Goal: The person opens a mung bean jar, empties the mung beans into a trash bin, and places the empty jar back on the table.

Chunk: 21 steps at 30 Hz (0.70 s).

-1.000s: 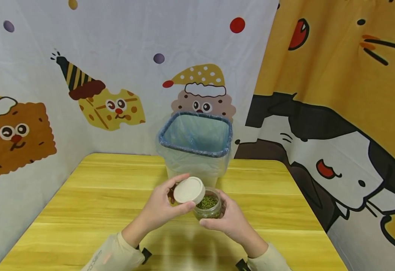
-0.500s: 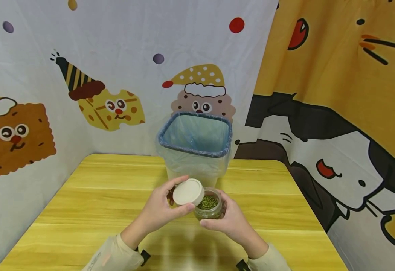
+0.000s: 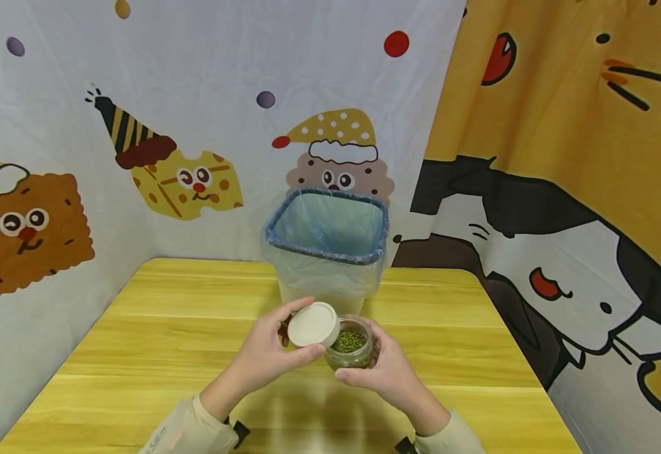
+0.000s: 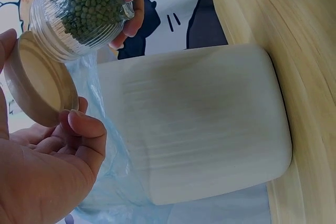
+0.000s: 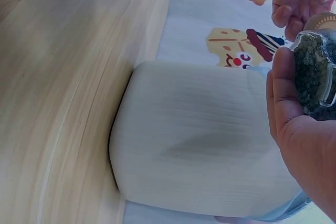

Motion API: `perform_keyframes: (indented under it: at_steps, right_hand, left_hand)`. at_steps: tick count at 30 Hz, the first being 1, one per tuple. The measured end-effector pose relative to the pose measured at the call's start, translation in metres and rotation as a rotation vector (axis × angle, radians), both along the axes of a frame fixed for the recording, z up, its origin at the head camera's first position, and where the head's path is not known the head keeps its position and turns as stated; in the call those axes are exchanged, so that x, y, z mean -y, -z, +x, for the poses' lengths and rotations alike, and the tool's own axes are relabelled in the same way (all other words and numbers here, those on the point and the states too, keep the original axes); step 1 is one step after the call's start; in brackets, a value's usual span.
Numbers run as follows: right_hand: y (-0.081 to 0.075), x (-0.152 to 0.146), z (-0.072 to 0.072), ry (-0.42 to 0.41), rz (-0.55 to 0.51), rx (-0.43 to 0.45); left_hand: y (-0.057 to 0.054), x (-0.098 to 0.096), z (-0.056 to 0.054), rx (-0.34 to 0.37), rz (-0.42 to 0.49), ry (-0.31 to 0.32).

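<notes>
My left hand (image 3: 264, 343) pinches a cream-coloured round lid (image 3: 312, 325) by its edge, thumb at the near side and fingers at the far side. Gripped from the right by my right hand (image 3: 389, 369) is a clear glass jar (image 3: 346, 360) of green mung beans. The lid is off the mouth and tilted, overlapping the jar's left rim in the head view. From the left wrist, the underside of the lid (image 4: 44, 77) shows close beside the jar's threaded neck (image 4: 50, 24). In the right wrist view, fingers wrap the bottom part of the jar (image 5: 312, 74).
Just beyond the hands stands a pale waste bin (image 3: 321, 284) with a thin blue bag folded over its blue rim (image 3: 330, 255). It rests on a yellow wood-grain table (image 3: 194, 315). Behind hang cartoon-printed curtains (image 3: 205, 82).
The lid has shifted slightly left and down with my left hand, uncovering a little more of the jar's mouth. My right hand and the jar have hardly moved.
</notes>
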State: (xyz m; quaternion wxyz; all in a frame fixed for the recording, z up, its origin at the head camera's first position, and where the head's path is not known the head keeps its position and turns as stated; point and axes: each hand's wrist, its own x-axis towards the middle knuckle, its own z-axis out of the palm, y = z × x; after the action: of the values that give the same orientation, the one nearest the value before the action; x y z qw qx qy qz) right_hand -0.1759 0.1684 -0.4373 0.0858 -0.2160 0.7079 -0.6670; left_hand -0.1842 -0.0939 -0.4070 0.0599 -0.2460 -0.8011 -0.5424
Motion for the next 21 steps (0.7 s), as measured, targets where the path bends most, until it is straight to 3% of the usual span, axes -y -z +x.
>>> perform_keyframes:
  at_steps: [21]
  right_hand:
    - [-0.0016, -0.0038, 0.0043, 0.048, 0.0, 0.016]
  left_hand:
    - [0.0081, 0.0077, 0.004, -0.024, -0.012, -0.053]
